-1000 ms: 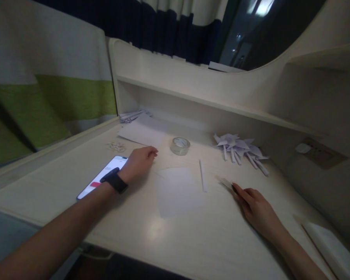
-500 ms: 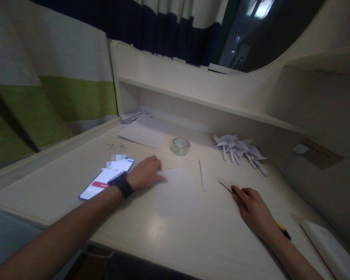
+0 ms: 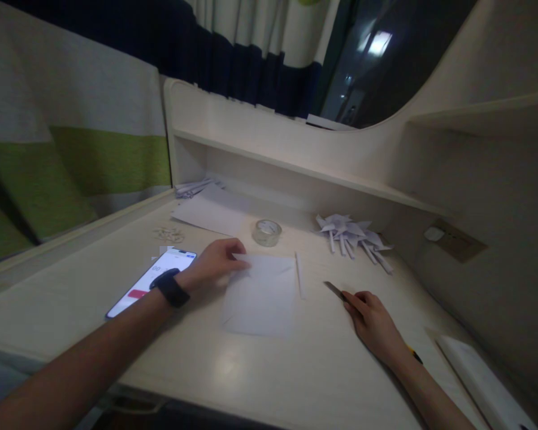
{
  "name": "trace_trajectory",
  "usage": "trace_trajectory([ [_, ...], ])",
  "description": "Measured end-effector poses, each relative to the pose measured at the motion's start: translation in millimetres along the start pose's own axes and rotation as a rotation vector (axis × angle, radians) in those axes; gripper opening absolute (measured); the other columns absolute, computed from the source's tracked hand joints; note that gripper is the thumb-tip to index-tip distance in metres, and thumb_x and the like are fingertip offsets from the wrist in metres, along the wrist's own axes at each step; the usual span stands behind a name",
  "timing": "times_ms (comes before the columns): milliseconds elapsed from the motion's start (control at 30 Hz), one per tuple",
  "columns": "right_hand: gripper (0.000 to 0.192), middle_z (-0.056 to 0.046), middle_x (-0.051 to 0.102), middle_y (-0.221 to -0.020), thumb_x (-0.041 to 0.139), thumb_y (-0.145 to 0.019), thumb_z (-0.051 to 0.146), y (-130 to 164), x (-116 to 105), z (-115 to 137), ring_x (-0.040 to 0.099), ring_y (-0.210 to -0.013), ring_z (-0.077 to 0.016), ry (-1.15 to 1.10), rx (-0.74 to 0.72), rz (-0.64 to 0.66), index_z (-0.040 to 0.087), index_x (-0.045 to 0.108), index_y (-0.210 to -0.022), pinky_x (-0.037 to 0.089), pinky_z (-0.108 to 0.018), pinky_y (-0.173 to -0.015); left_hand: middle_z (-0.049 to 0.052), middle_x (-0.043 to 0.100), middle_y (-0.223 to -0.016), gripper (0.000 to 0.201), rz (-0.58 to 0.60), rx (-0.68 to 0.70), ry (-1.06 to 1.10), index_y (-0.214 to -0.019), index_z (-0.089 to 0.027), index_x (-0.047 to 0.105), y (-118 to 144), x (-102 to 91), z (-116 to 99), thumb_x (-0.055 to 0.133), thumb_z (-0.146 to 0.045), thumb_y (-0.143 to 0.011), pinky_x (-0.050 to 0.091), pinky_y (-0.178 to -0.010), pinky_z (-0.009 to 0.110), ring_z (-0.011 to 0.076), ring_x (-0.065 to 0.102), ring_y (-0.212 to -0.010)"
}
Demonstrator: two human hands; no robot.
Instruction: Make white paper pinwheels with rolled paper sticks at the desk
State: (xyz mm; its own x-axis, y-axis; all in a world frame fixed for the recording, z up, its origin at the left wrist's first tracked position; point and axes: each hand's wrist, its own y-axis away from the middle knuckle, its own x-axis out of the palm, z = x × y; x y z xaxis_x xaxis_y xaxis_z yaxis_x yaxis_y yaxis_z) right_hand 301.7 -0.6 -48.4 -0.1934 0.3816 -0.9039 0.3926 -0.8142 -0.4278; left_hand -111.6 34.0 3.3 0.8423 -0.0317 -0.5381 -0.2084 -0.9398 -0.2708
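My left hand (image 3: 219,263), with a dark watch on the wrist, pinches the upper left corner of a white paper sheet (image 3: 262,301). That corner is slightly raised, while the rest of the sheet rests on the desk, faintly creased near its lower left. A thin rolled paper stick (image 3: 299,278) lies along the sheet's right edge. My right hand (image 3: 372,322) is closed around a utility knife (image 3: 334,290), its blade pointing up and left, apart from the sheet. The knife's yellow and black end shows behind the wrist.
A phone (image 3: 137,294) lies under my left wrist, near a small pile of pale bits (image 3: 169,234). Clear tape (image 3: 266,233) stands behind the sheet. Paper pinwheels (image 3: 352,230) lie at back right. More paper (image 3: 210,209) and paper sticks (image 3: 195,188) lie at back left.
My left hand has taken hold of the sheet's corner, lifting it slightly, and the sheet now reaches the paper stick. The knife's blade has turned to show its flat side. The view has shifted.
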Motion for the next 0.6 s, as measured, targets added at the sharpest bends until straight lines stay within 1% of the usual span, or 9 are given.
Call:
trace_trajectory([
  [100,0.034,-0.016,0.058,-0.100,0.050,-0.089,0.030,-3,-11,11,0.056,-0.088,-0.0255,-0.053,0.005,-0.081,0.014,0.062,-0.118,0.050,-0.042,-0.077,0.000,0.064,-0.066,0.023,-0.009,-0.082,0.200,-0.085,-0.016,0.060,0,0.7,-3,0.071,-0.032,-0.071,0.042,-0.053,0.023,0.0139,0.059,-0.058],
  [167,0.034,-0.014,0.058,-0.104,0.048,-0.089,0.025,-9,-21,29,0.057,-0.089,-0.0240,-0.172,-0.025,-0.105,0.018,0.061,-0.120,0.051,-0.041,-0.077,0.002,0.067,-0.069,0.026,0.004,-0.113,0.291,-0.089,-0.016,0.060,0,2.4,-4,0.071,-0.033,-0.073,0.044,-0.052,0.024,0.0143,0.060,-0.058],
  [233,0.036,-0.013,0.058,-0.112,0.043,-0.090,0.019,-17,-29,54,0.059,-0.093,-0.0215,-0.427,-0.127,-0.040,0.021,0.059,-0.122,0.051,-0.037,-0.078,0.003,0.068,-0.070,0.026,0.024,-0.135,0.351,-0.090,-0.016,0.061,1,4.8,-5,0.070,-0.034,-0.074,0.046,-0.051,0.024,0.0144,0.061,-0.057],
  [267,0.038,-0.013,0.058,-0.117,0.042,-0.090,0.017,-22,-31,68,0.059,-0.096,-0.0211,-0.550,-0.185,0.044,0.021,0.057,-0.125,0.050,-0.038,-0.082,0.004,0.069,-0.071,0.026,0.031,-0.146,0.370,-0.090,-0.016,0.061,2,6.1,-5,0.070,-0.035,-0.075,0.046,-0.051,0.024,0.0144,0.061,-0.057],
  [300,0.039,-0.011,0.059,-0.117,0.044,-0.089,0.018,-27,-31,81,0.060,-0.096,-0.0198,-0.588,-0.232,0.086,0.023,0.056,-0.126,0.050,-0.035,-0.083,0.004,0.069,-0.070,0.026,0.031,-0.154,0.382,-0.090,-0.015,0.061,2,7.4,-5,0.069,-0.036,-0.075,0.046,-0.051,0.024,0.0144,0.061,-0.057],
  [367,0.040,-0.006,0.067,-0.104,0.051,-0.087,0.021,-38,-27,104,0.062,-0.084,-0.0167,-0.634,-0.291,0.141,0.026,0.057,-0.126,0.051,-0.030,-0.079,0.004,0.068,-0.071,0.026,0.020,-0.158,0.396,-0.090,-0.015,0.062,3,9.5,-4,0.068,-0.037,-0.076,0.047,-0.053,0.024,0.0148,0.062,-0.059],
  [433,0.039,-0.004,0.069,-0.086,0.055,-0.085,0.022,-47,-17,117,0.063,-0.075,-0.0160,-0.751,-0.271,0.225,0.023,0.060,-0.124,0.051,-0.029,-0.072,0.004,0.068,-0.072,0.027,0.004,-0.155,0.417,-0.091,-0.015,0.063,4,10.2,-4,0.068,-0.038,-0.077,0.049,-0.058,0.026,0.0153,0.063,-0.063],
  [500,0.032,-0.004,0.070,-0.081,0.059,-0.084,0.026,-54,-8,123,0.063,-0.071,-0.0158,-0.847,-0.228,0.233,0.022,0.066,-0.116,0.051,-0.028,-0.070,0.005,0.068,-0.072,0.028,-0.018,-0.150,0.425,-0.092,-0.014,0.063,4,9.6,-6,0.067,-0.037,-0.077,0.050,-0.062,0.027,0.0154,0.063,-0.064],
  [600,0.025,-0.007,0.072,-0.083,0.061,-0.084,0.035,-61,0,120,0.065,-0.073,-0.0166,-0.890,-0.220,0.213,0.020,0.072,-0.101,0.051,-0.028,-0.070,0.004,0.066,-0.070,0.025,-0.070,-0.142,0.412,-0.088,-0.013,0.062,5,7.8,-9,0.068,-0.035,-0.077,0.048,-0.060,0.026,0.0141,0.060,-0.062],
])
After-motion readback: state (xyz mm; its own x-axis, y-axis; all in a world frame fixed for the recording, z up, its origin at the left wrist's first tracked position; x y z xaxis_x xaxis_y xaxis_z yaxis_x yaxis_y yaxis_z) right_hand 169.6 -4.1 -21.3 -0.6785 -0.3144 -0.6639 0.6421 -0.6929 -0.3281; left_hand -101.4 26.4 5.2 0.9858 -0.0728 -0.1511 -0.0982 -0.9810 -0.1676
